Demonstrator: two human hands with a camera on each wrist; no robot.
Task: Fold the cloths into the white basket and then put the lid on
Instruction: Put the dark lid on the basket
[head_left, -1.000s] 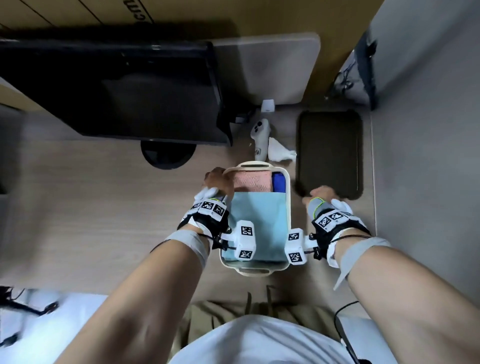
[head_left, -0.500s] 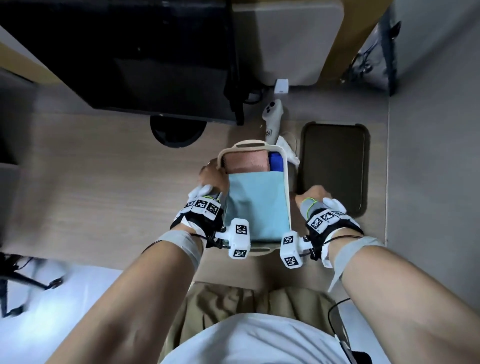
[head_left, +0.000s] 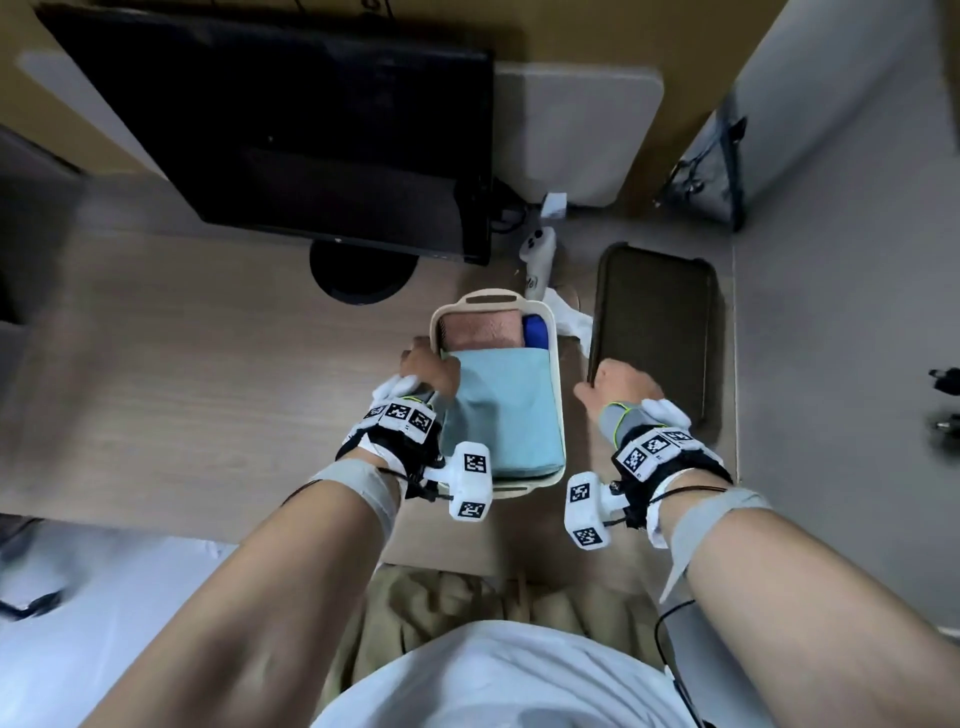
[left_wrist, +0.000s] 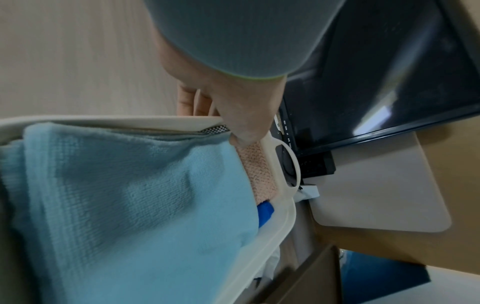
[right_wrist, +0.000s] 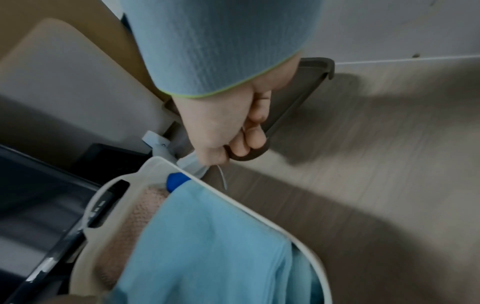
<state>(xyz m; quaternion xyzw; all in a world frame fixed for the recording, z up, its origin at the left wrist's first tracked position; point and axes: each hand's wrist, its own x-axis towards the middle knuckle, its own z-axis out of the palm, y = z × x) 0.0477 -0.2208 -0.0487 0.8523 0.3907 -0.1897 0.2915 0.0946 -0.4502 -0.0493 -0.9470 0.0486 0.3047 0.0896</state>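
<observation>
The white basket stands on the desk and holds a folded light blue cloth on top, a pink cloth and a dark blue cloth at its far end. My left hand grips the basket's left rim, thumb inside against the pink cloth. To the right lies the dark brown lid. My right hand grips its near left corner, fingers curled under the lid's edge, thumb on top.
A black monitor stands behind on the left. A white controller and a crumpled white tissue lie just beyond the basket. A beige board leans at the back. A grey wall borders the desk on the right.
The basket has slid away from me toward the controller, my left hand staying on its rim. My right hand has shifted right from beside the basket and taken hold of the lid's corner.
</observation>
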